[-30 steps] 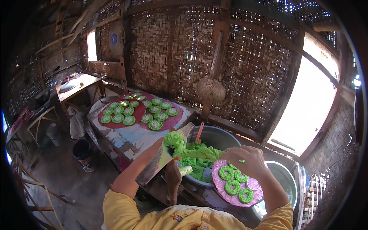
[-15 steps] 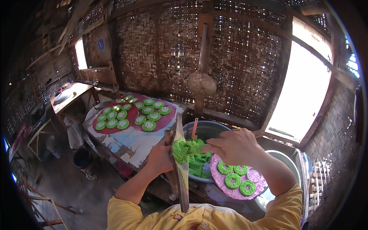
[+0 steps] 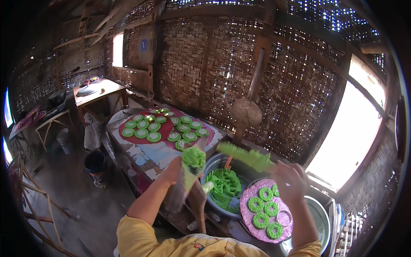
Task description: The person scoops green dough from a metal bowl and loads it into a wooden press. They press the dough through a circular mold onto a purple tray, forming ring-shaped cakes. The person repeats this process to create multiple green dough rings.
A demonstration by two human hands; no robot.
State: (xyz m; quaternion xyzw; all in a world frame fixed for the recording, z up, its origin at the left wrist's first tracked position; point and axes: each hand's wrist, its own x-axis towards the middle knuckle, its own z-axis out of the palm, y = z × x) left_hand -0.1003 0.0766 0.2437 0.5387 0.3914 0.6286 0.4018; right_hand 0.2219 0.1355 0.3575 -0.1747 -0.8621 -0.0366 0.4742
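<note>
My left hand (image 3: pixel 172 170) is closed on a two-armed wooden tool (image 3: pixel 198 203), blurred by motion, its exact kind unclear. A lump of green dough (image 3: pixel 194 157) sits on top of it. My right hand (image 3: pixel 291 182) grips one end of a flat paddle (image 3: pixel 246 157) thickly coated with green dough, held above the basin and round tray. Below lies a grey basin (image 3: pixel 212 165) with more green dough (image 3: pixel 224 184) and an orange handle (image 3: pixel 229 162). Beside it, a pink round tray (image 3: pixel 247 219) holds several green dough rings (image 3: pixel 271 208) and a thin bare ring (image 3: pixel 284 217).
On the left, a worn table (image 3: pixel 150 158) carries green rings with pale centres (image 3: pixel 154 136) on red and pink sheets. A pale tub (image 3: pixel 321 218) stands at the right. A woven strainer (image 3: pixel 247 112) hangs on the wall. A dark bucket (image 3: pixel 95 162) is on the floor.
My right hand has pulled the paddle away from the wooden tool, toward the right. A dough lump stays on the tool, which has tilted. My view has shifted left.
</note>
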